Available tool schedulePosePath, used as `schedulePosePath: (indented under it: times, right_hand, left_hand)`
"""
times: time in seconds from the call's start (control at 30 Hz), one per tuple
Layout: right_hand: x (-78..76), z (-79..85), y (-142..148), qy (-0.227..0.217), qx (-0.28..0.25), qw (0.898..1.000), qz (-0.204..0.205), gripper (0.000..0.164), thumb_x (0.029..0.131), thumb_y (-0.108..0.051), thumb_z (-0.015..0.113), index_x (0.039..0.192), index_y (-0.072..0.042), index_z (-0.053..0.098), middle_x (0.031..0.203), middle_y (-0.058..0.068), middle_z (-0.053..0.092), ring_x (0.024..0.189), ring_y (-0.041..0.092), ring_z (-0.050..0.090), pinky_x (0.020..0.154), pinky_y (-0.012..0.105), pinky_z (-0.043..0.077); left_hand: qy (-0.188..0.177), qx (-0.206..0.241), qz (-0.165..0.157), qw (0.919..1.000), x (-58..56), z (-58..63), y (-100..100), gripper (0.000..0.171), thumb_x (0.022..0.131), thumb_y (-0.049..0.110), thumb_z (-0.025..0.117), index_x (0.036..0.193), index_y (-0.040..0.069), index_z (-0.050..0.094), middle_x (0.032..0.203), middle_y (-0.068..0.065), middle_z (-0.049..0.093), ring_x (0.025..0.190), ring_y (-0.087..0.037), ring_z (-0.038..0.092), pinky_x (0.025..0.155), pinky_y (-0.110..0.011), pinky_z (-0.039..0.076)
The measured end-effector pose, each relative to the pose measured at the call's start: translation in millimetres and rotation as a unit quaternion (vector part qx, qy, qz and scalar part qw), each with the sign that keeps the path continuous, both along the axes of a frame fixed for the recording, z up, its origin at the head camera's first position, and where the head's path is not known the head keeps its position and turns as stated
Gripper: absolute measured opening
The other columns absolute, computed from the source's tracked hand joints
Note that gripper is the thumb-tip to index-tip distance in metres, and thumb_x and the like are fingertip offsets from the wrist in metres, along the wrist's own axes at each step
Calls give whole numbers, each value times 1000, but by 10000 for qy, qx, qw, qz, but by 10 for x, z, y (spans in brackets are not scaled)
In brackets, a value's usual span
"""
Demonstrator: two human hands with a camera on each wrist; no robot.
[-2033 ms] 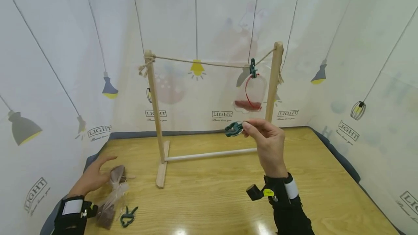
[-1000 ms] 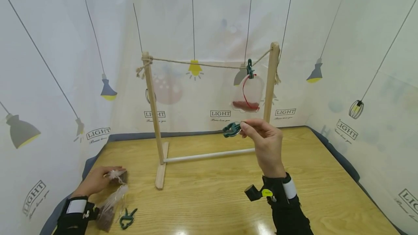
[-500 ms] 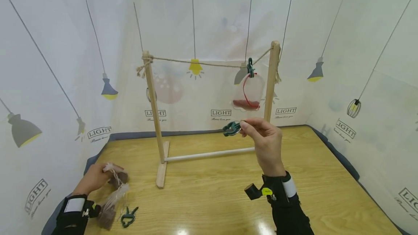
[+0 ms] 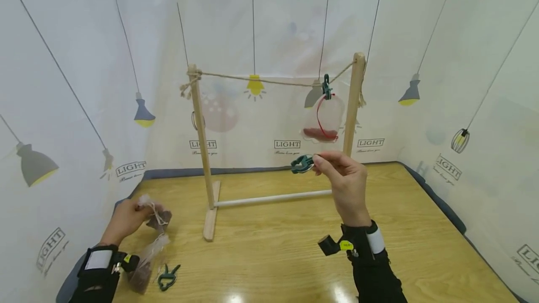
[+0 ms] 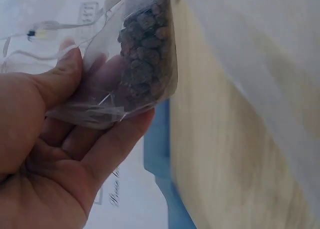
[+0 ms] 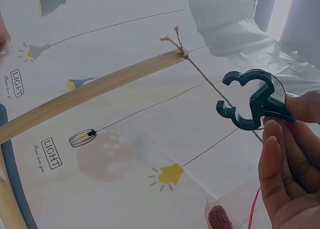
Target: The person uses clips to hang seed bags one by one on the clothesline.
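Note:
My left hand (image 4: 126, 219) pinches the top of a clear drawstring bag (image 4: 160, 219) over the table's left side. Dark, pebble-like pieces fill that bag's bottom in the left wrist view, where thumb and fingers grip the plastic (image 5: 97, 96). In my right hand (image 4: 347, 183) a dark green spring clip (image 4: 302, 164) is pinched by its handles; the right wrist view shows its jaws spread apart. Behind it, another green clip (image 4: 326, 87) fastens a clear bag (image 4: 321, 118) with red cord and reddish contents to a rope (image 4: 261, 80).
The rope spans two wooden posts (image 4: 202, 139), joined low by a white rod (image 4: 269, 198). A second dark-filled drawstring bag (image 4: 143, 268) and a green clip (image 4: 168, 277) lie on the table (image 4: 261, 256) at front left. Lamp-printed sheeting (image 4: 236, 27) surrounds the table.
My left hand has gone from hovering beside the bag to gripping its top, lifting and shifting it slightly away from the other bag. The right hand keeps holding the clip nearly still.

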State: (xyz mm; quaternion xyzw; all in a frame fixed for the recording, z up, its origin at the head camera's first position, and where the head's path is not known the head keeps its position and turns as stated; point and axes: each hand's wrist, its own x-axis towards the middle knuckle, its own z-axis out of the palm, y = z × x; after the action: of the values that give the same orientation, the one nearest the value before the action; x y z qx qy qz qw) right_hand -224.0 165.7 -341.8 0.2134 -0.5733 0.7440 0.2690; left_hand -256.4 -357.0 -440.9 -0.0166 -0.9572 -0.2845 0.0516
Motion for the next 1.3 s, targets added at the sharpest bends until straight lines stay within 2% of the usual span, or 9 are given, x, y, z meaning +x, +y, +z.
schedulePosePath:
  times: [0.3, 0.43, 0.5, 0.57, 0.7, 0.83, 0.93, 1.13, 1.3]
  right_hand:
    - [1, 7, 1, -25, -13, 10000, -28, 9, 92, 3, 72, 98, 9, 73, 82, 0, 76, 71, 13, 71, 68, 24, 60]
    - [-17, 0, -3, 7, 31, 10000, -5, 9, 92, 3, 72, 99, 9, 72, 82, 0, 76, 71, 13, 71, 68, 24, 61]
    - [-32, -3, -2, 35, 46, 10000, -7, 10, 92, 3, 72, 99, 10, 72, 82, 0, 76, 71, 13, 71, 68, 24, 61]
    - [-46, -4, 0, 50, 68, 10000, -16, 11, 92, 3, 72, 99, 11, 71, 82, 1, 76, 71, 13, 71, 69, 25, 61]
    - [-73, 2, 6, 70, 140, 9999, -17, 13, 92, 2, 73, 100, 13, 71, 82, 0, 76, 72, 13, 71, 70, 25, 61]
    - [-117, 43, 17, 120, 219, 9997, -58, 15, 92, 3, 72, 102, 14, 70, 85, -1, 76, 74, 12, 71, 72, 24, 61]
    - [-147, 100, 23, 93, 337, 9993, -157, 16, 93, 0, 73, 103, 12, 71, 85, -2, 76, 75, 11, 71, 72, 23, 61]
    - [-202, 273, -9, 127, 482, 9986, -147, 17, 94, -5, 74, 104, 8, 72, 93, 0, 77, 79, 13, 71, 74, 24, 61]
    - [-278, 450, -73, 377, 596, 9975, -56, 17, 93, -7, 75, 104, 6, 73, 90, 0, 77, 80, 14, 71, 76, 25, 61]
  left_hand:
    - [208, 474, 62, 9986, 84, 205, 283, 34, 108, 29, 55, 115, 5, 78, 112, -20, 76, 98, -33, 74, 75, -41, 63]
    - [448, 487, 71, 9978, 113, 327, 435, 33, 107, 29, 57, 114, 6, 78, 80, -14, 73, 64, -16, 64, 57, -33, 54]
    - [553, 488, 41, 9973, 120, 397, 519, 31, 107, 29, 58, 114, 6, 79, 74, -9, 71, 57, -11, 57, 51, -28, 46]
    - [570, 635, -16, 9964, 128, 466, 607, 31, 107, 27, 58, 114, 6, 78, 77, -11, 72, 59, -13, 59, 52, -28, 45]
    - [615, 810, -110, 9948, 155, 577, 772, 31, 107, 28, 57, 116, 7, 78, 110, -15, 77, 89, -19, 74, 71, -30, 60]
    - [654, 847, -74, 9942, 167, 685, 932, 34, 107, 34, 56, 117, 10, 78, 77, -8, 67, 57, -13, 49, 52, -28, 45]
    - [874, 836, -96, 9926, 163, 768, 1045, 33, 105, 35, 59, 110, 10, 80, 62, 1, 48, 51, -13, 29, 46, -27, 29]
    - [1618, 1030, -358, 9808, 134, 933, 1233, 23, 103, 20, 64, 100, 3, 80, 55, 1, 42, 45, -10, 29, 41, -26, 27]
    - [1780, 1265, -492, 9746, 88, 1074, 1385, 23, 102, 21, 66, 97, 3, 79, 57, 2, 45, 48, -9, 34, 42, -25, 29]
